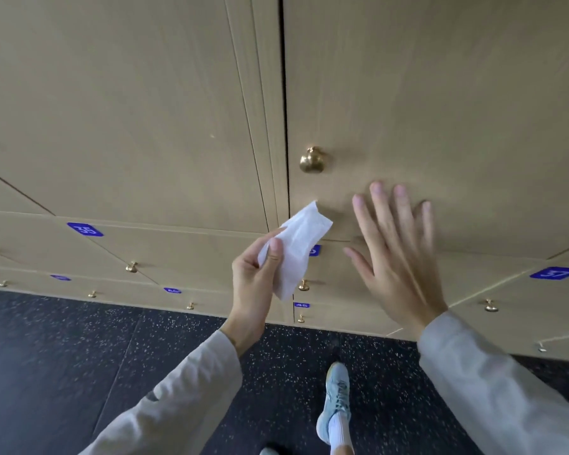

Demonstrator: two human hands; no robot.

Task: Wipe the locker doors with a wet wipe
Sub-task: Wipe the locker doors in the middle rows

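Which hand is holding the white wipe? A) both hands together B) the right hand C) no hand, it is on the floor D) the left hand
D: the left hand pinches the wet wipe between thumb and fingers, while the right hand is open with fingers spread in front of the locker door.

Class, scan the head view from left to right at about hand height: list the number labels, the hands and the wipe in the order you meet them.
Label 35 → left hand → wipe → right hand → label 37.
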